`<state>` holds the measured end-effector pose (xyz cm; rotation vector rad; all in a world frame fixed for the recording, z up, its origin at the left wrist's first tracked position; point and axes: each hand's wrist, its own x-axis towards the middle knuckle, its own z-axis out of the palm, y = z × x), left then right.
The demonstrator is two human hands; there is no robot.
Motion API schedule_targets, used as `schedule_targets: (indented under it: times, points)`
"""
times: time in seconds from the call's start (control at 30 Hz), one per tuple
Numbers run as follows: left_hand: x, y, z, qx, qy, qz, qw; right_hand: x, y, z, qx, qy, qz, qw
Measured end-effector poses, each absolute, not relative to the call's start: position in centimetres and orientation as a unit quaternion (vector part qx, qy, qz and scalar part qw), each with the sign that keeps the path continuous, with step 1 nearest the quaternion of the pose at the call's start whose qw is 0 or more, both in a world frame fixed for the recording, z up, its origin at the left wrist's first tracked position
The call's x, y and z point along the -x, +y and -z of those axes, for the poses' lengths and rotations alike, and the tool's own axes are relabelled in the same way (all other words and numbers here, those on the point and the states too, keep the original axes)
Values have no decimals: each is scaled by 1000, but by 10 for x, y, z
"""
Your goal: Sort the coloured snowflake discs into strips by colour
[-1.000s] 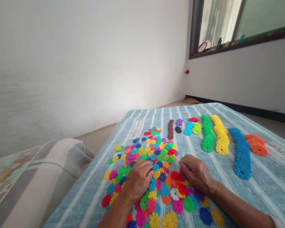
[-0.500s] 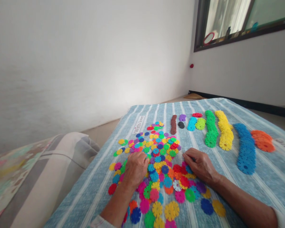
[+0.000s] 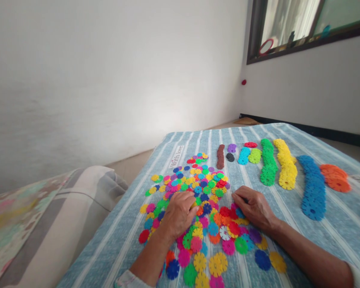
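Over the middle of a loose pile of colourful notched plastic discs (image 3: pixel 199 262) is my left hand (image 3: pixel 179 214). Its fingers are bent together with the tips down among the discs; a bit of yellow shows by the thumb, and what they grip is hidden. At the pile's right edge rests my right hand (image 3: pixel 253 206), its fingers curled closed. Something dark peeks out under its fingers, too little to name. Red and orange discs (image 3: pixel 225 216) lie just left of this hand, a purple disc (image 3: pixel 254 235) just below it.
Overlapping rows by colour lie to the right: brown discs (image 3: pixel 220 157), green discs (image 3: pixel 268 162), yellow discs (image 3: pixel 286 168), blue discs (image 3: pixel 313 192) and orange discs (image 3: pixel 336 178). Small groups of black, purple, light-blue and lime discs sit between. A striped blue cloth (image 3: pixel 129 224) covers the surface.
My left hand has moved to the right over the pile, its fingers still bent. My right hand has stayed in place, closed. The view has shifted very slightly.
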<state>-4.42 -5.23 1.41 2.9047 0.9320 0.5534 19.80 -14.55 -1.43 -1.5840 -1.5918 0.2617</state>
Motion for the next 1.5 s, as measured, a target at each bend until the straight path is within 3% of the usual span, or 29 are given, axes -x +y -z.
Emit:
schedule_targets:
  times: [0.33, 0.63, 1.07, 1.5]
  points:
    - [48, -45, -17, -909, 376, -174, -36, -212, -141, 11, 648, -555, -221, 472]
    - [49, -41, -9, -907, 367, -197, -65, -215, -139, 15, 633, -558, -237, 481]
    - [28, -72, -19, -968, 219, -80, 90, -209, -141, 10, 629, -599, -185, 459]
    - [29, -70, -18, -947, 159, -252, 122, -205, -140, 9, 614, -671, -110, 400]
